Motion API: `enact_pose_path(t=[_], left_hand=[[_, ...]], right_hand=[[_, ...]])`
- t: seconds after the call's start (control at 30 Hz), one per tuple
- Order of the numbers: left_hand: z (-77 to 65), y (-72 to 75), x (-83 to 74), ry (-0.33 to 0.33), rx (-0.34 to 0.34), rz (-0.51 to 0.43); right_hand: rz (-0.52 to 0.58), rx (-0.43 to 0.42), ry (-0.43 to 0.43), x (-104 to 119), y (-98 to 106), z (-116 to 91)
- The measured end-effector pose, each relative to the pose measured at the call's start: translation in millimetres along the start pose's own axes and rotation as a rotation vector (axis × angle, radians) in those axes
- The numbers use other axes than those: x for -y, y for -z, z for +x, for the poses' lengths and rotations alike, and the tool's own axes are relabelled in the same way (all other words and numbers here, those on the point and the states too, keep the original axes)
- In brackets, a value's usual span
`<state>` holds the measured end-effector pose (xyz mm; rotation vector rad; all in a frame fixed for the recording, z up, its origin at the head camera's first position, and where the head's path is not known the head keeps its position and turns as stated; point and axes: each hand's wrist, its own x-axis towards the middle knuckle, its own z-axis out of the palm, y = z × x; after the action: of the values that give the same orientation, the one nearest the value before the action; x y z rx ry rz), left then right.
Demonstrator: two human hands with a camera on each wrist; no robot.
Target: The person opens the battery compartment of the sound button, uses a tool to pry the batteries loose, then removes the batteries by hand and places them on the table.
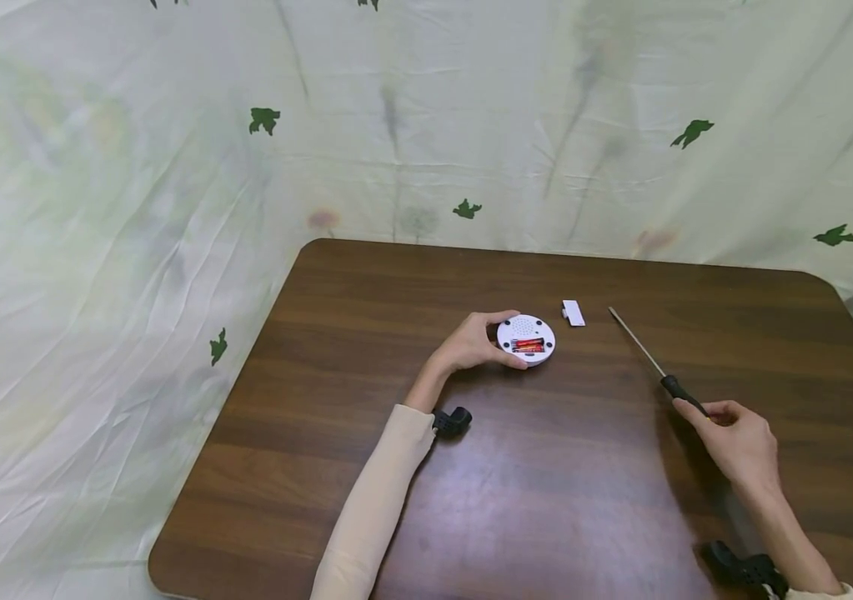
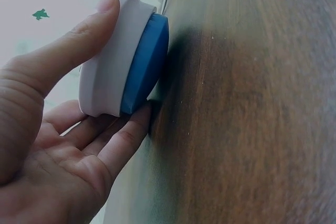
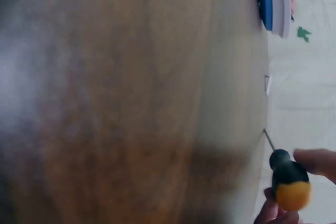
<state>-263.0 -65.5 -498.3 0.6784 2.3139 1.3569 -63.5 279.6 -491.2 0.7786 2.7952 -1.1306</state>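
My left hand [image 1: 469, 343] grips a round white battery-powered device [image 1: 520, 327] by its edge, thumb on one side and fingers on the other. Its white face is turned up, showing speaker-like holes and an uncovered compartment with red batteries [image 1: 529, 346]. In the left wrist view, the device's blue domed underside [image 2: 146, 66] faces the tabletop, close over it. My right hand [image 1: 743, 442] holds a screwdriver [image 1: 672, 386] by its black and yellow handle [image 3: 293, 195]. The metal shaft points away toward the back of the table. Between device and screwdriver tip lies a small white battery cover [image 1: 573, 313].
All of this is at a brown wooden table [image 1: 366, 333] with rounded corners. A pale patterned cloth [image 1: 516, 133] with green leaf shapes hangs behind and to the left. Each wrist carries a black strapped mount [image 1: 452, 422].
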Motion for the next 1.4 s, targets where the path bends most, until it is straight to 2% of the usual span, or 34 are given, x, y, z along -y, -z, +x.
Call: enact_pose_path(t=[0.13, 0.43, 0.57, 0.67, 0.83, 0.93, 1.03, 1.13, 1.27, 1.33, 1.4], left_hand=[[0.1, 0.9, 1.1, 0.002, -0.002, 0.015], [0.5, 3.5, 1.1, 0.007, 0.004, 0.011], [0.8, 4.8, 1.5, 0.007, 0.011, 0.010], [0.5, 5.8, 1.6, 0.009, 0.011, 0.000], [1.0, 6.4, 3.5, 0.007, 0.020, -0.003], [1.1, 6.4, 4.4, 0.000, 0.020, -0.008], [0.9, 5.8, 4.3, -0.012, 0.022, -0.016], [0.2, 4.2, 4.0, -0.024, 0.032, -0.022], [-0.8, 2.5, 4.4, -0.029, 0.037, -0.023], [-1.0, 2.4, 4.6, -0.031, 0.039, -0.026], [-1.0, 2.6, 4.7, -0.029, 0.040, -0.027]], right_hand=[[-0.114, 0.035, 0.058, 4.7, -3.7, 2.7], [-0.245, 0.076, 0.115, 17.0, -4.2, 5.6], [-0.302, -0.003, 0.179, 28.9, 5.9, 6.3], [-0.286, -0.087, 0.282, 43.6, 12.3, 9.7], [-0.156, -0.104, 0.449, 76.2, 7.0, 18.9], [-0.062, -0.083, 0.517, 96.9, -12.0, 26.3], [0.062, -0.004, 0.538, 112.6, -38.2, 35.2], [0.237, 0.148, 0.473, 121.3, -63.1, 43.8], [0.434, 0.337, 0.308, 124.5, -86.4, 52.8], [0.498, 0.396, 0.238, 124.4, -94.1, 55.0], [0.533, 0.417, 0.207, 123.6, -100.2, 56.6]])
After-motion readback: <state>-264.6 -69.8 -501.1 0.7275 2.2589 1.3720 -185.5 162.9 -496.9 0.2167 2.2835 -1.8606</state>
